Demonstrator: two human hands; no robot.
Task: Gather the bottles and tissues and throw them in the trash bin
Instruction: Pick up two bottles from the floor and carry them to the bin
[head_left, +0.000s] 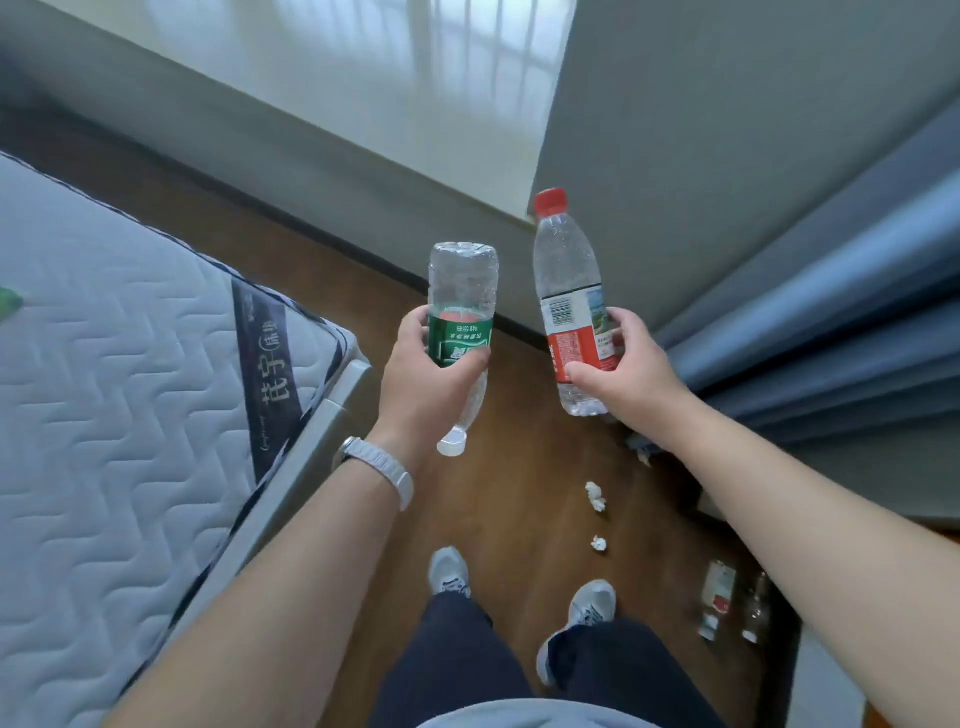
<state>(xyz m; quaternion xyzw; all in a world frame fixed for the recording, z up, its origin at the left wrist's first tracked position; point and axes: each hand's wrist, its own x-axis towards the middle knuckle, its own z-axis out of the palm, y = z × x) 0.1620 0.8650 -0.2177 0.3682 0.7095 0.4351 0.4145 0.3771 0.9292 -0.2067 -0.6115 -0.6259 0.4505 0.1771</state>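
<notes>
Bedroom clean-up, mid-task: the left hand (426, 364) wraps fingers and thumb round the label of a green-label bottle (462, 291), held upside down w/ its pale cap (451, 446) pointing at the floor. The right hand (628, 364) grips a red-label bottle (566, 280) round its lower half, red cap (550, 201) up, the bottle leaning slightly left. Both hands are full and held out in front of the person, the two bottles side by side but not touching. A pale watch strap (379, 467) sits on the left wrist.

Below, on the wood floor (519, 467), more litter waits: a crumpled tissue (595, 497) and a smaller tissue (599, 543) just nearer the feet, both ahead of the right shoe (592, 603). A possible third scrap by the curtain hem is too small to tell. Further right, a labelled floor bottle (718, 597) and a plain floor bottle (756, 608) lie flat side by side, long axes running approx away from the person, caps apparently at the near ends.

Everything left to gather lies down and to the right, so the right hand is the nearer one. It is occupied, though, so prob. neither hand can take more w/o doubling up or unloading first. No trash bin in view; which way it lies can't be told. A quilted mattress (130, 364) fills the left side, a blue curtain (831, 322) the right
</notes>
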